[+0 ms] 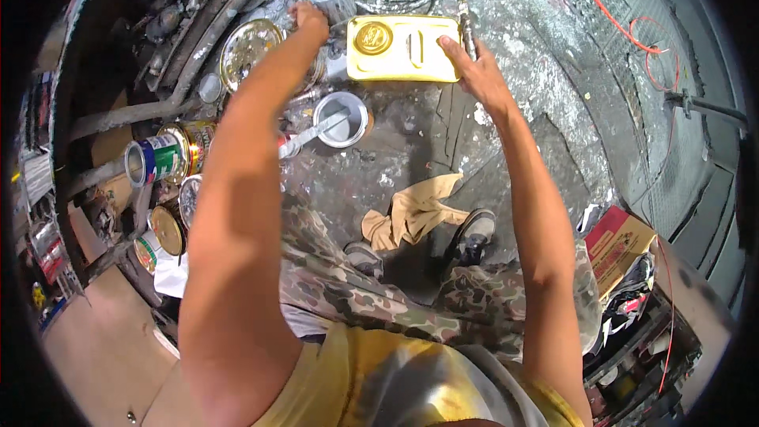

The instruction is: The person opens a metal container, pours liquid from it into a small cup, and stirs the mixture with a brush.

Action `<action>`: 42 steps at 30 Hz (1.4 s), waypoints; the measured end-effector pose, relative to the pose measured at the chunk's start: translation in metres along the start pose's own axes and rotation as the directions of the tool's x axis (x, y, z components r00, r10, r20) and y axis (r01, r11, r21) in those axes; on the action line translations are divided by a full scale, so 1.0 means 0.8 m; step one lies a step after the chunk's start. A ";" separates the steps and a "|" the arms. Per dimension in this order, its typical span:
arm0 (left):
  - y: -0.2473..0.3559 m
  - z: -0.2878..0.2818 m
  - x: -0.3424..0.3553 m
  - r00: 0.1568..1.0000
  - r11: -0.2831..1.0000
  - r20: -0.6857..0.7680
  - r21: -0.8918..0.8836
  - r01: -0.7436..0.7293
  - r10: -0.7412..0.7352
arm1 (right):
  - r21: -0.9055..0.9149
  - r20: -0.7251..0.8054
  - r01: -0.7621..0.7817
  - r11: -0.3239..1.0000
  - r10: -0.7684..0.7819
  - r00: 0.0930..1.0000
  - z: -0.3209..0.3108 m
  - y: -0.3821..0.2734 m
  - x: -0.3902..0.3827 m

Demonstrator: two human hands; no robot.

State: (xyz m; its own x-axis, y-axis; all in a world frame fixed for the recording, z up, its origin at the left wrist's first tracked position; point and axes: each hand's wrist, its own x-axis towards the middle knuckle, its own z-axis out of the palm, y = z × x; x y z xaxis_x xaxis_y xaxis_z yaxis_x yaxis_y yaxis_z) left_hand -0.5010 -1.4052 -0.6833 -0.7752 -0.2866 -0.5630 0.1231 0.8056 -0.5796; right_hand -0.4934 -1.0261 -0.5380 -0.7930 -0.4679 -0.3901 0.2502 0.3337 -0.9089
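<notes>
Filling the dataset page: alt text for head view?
A person's right-hand grip is on the end of a yellow rectangular can, the left-hand grip beside a grey cup. Nearer, a paint-coated stick juts from an open paint pot; a tan cloth lies on the floor.

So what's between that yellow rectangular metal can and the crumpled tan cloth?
In the head view, only paint-flecked grey floor, partly in shadow, separates the yellow rectangular metal can from the crumpled tan cloth.
</notes>
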 end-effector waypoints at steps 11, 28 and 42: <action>0.001 -0.112 -0.363 0.795 0.725 -0.461 -0.375 -0.577 0.394 | -0.282 0.084 -0.034 0.959 0.060 0.995 -0.015 -0.003 0.011; 0.297 0.027 -0.475 0.823 0.273 -0.103 -0.914 -0.300 0.558 | -0.101 0.063 -0.042 0.994 0.049 0.997 -0.010 0.022 0.036; 0.262 -0.068 -0.452 0.795 0.067 -0.012 -0.996 -0.067 0.607 | -0.170 -0.044 0.132 0.977 -0.141 0.989 0.020 0.036 0.046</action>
State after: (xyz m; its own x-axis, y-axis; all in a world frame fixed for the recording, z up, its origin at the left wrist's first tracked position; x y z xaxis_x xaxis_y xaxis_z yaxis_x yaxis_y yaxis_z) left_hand -0.2288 -1.1044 -0.5693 -0.5491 0.2674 -0.7918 -0.5570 0.5893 0.5853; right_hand -0.5068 -1.0465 -0.5811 -0.8442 -0.4738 -0.2506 0.0453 0.4029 -0.9141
